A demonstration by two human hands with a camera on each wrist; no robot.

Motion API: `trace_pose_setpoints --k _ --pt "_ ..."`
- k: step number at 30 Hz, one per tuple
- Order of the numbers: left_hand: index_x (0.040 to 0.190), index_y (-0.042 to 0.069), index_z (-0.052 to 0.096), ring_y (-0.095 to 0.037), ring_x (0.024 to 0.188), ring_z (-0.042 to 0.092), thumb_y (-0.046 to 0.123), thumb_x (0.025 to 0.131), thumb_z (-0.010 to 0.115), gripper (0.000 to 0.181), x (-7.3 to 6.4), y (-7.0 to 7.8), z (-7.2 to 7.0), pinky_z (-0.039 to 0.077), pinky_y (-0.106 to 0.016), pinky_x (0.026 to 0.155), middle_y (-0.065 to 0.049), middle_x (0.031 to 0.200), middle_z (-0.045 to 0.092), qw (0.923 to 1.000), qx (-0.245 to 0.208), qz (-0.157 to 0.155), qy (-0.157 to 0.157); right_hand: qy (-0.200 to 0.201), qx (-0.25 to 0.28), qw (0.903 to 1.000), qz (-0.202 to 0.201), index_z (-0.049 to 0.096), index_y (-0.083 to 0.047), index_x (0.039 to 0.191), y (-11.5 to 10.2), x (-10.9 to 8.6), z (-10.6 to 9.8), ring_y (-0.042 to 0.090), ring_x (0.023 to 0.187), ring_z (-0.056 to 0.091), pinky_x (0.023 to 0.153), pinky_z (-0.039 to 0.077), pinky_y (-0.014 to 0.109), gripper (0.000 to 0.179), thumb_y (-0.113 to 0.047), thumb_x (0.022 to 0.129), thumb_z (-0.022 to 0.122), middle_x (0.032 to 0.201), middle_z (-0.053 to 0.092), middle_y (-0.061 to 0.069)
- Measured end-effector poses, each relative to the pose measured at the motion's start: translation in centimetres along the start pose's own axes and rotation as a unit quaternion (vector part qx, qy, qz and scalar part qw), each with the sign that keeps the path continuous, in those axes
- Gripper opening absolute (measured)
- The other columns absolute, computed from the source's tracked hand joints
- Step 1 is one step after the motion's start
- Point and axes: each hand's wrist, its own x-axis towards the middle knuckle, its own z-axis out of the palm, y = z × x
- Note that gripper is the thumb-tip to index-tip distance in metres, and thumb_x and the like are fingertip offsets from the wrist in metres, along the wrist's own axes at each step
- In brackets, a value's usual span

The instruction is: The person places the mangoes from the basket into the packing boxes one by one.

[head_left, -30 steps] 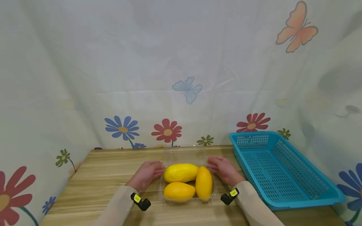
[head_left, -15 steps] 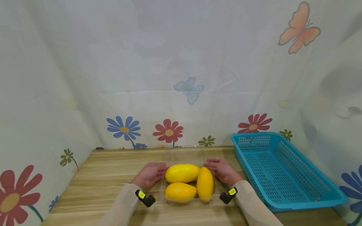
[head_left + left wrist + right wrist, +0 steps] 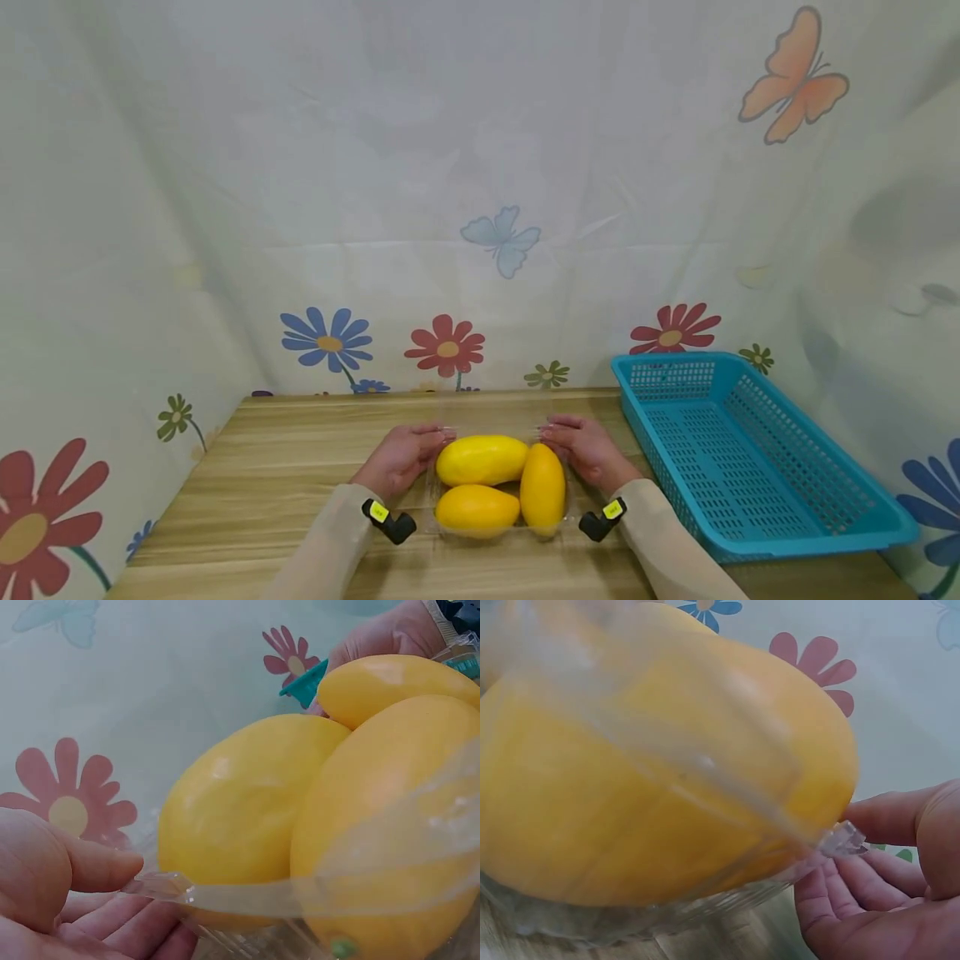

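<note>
Three yellow mangoes lie in a clear plastic clamshell box (image 3: 247,898) at the front middle of the table. In the head view, one mango (image 3: 482,460) lies at the back, a second mango (image 3: 477,510) in front of it, and a third mango (image 3: 542,490) lengthwise at the right. The box's transparent lid (image 3: 491,408) stands raised behind them. At the box's left side, my left hand (image 3: 401,458) pinches the rim, thumb above and fingers beneath. My right hand (image 3: 588,452) pinches the rim's right corner between thumb (image 3: 889,817) and fingers.
A blue perforated plastic basket (image 3: 723,458) stands on the right of the wood-grain table (image 3: 300,467), beside my right forearm. Behind the table hangs a pale curtain (image 3: 375,167) printed with flowers and butterflies.
Both hands have drawn slightly inward along the box's sides, the left hand moving the most. The mangoes keep their arrangement. The head view has shifted slightly.
</note>
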Motion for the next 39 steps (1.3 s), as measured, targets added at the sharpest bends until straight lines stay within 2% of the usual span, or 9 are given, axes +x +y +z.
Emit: trace_pose_setpoints --k 6,9,13,18,24,28,32,36,39 --pt "0.139 0.001 0.057 -0.019 0.112 0.071 0.010 0.102 0.062 0.039 -0.1 0.0 0.4 0.057 -0.036 0.104 -0.014 0.134 0.069 0.9991 -0.017 0.019 0.034 -0.004 0.016 0.9997 -0.020 0.044 0.011 0.144 0.1 0.2 -0.1 0.021 0.104 0.074 0.086 0.062 0.024 0.051 0.004 0.097 0.063 0.118 0.074 0.010" --pt "0.136 -0.001 0.056 -0.018 0.109 0.072 0.007 0.101 0.062 0.037 -0.2 -0.1 0.5 0.059 -0.033 0.100 -0.014 0.129 0.071 0.9980 -0.025 0.035 0.046 -0.013 0.020 0.9992 -0.031 0.042 0.010 0.146 0.1 0.3 -0.2 0.019 0.099 0.074 0.084 0.062 0.022 0.055 0.006 0.096 0.063 0.109 0.074 0.004" --pt "0.129 0.001 0.060 -0.017 0.107 0.072 0.004 0.100 0.062 0.029 -0.3 -0.3 0.6 0.060 -0.030 0.098 -0.011 0.124 0.073 0.9971 -0.028 0.043 0.055 -0.026 0.026 0.9987 -0.036 0.042 0.007 0.149 0.1 0.3 -0.4 0.017 0.099 0.074 0.084 0.061 0.022 0.057 0.006 0.096 0.063 0.110 0.074 0.006" --pt "0.127 0.000 0.060 -0.017 0.106 0.071 0.003 0.100 0.062 0.028 -0.3 -0.4 0.7 0.060 -0.030 0.097 -0.013 0.124 0.072 0.9965 -0.027 0.054 0.057 -0.042 0.035 0.9977 -0.039 0.045 0.002 0.147 0.0 0.1 -0.6 0.016 0.100 0.073 0.084 0.061 0.022 0.053 0.006 0.097 0.061 0.112 0.074 0.006" --pt "0.124 0.001 0.062 -0.018 0.107 0.071 0.004 0.099 0.063 0.025 -0.4 -0.5 0.6 0.058 -0.033 0.102 -0.018 0.129 0.070 0.9965 -0.016 0.053 0.062 -0.047 0.043 0.9969 -0.047 0.055 0.001 0.137 0.1 -0.2 -0.6 0.017 0.099 0.073 0.084 0.061 0.022 0.042 0.008 0.096 0.061 0.107 0.075 0.004" --pt "0.122 0.002 0.063 -0.018 0.108 0.071 0.005 0.100 0.062 0.022 -0.4 -0.5 0.6 0.057 -0.037 0.106 -0.015 0.126 0.072 0.9964 -0.013 0.053 0.065 -0.034 0.038 0.9978 -0.043 0.060 0.008 0.128 0.1 -0.3 -0.6 0.017 0.096 0.073 0.086 0.062 0.023 0.032 0.007 0.096 0.062 0.105 0.075 0.005" --pt "0.123 -0.001 0.063 -0.018 0.103 0.070 0.004 0.102 0.055 0.023 -0.6 -0.4 0.6 0.059 -0.031 0.097 -0.011 0.117 0.073 0.9962 -0.017 0.052 0.067 -0.006 0.015 0.9992 -0.037 0.065 0.011 0.120 0.1 -0.6 -1.1 0.013 0.090 0.069 0.082 0.061 0.021 0.023 0.002 0.102 0.053 0.098 0.074 -0.001" --pt "0.128 -0.004 0.061 -0.023 0.111 0.069 0.012 0.106 0.046 0.031 -0.9 -0.2 0.4 0.055 -0.038 0.107 -0.015 0.126 0.070 0.9968 -0.014 0.051 0.060 0.016 -0.012 0.9993 -0.031 0.070 0.007 0.116 -0.1 -0.9 -1.3 0.013 0.091 0.064 0.080 0.057 0.022 0.029 -0.002 0.101 0.047 0.099 0.074 -0.005" --pt "0.128 0.000 0.063 -0.023 0.117 0.068 0.015 0.107 0.051 0.029 -1.1 -0.2 0.2 0.052 -0.041 0.113 -0.014 0.130 0.068 0.9975 0.007 0.049 0.050 0.013 -0.022 0.9993 -0.028 0.071 0.006 0.116 -0.3 -1.1 -1.2 0.014 0.094 0.065 0.082 0.057 0.022 0.028 -0.004 0.101 0.050 0.102 0.075 -0.005"
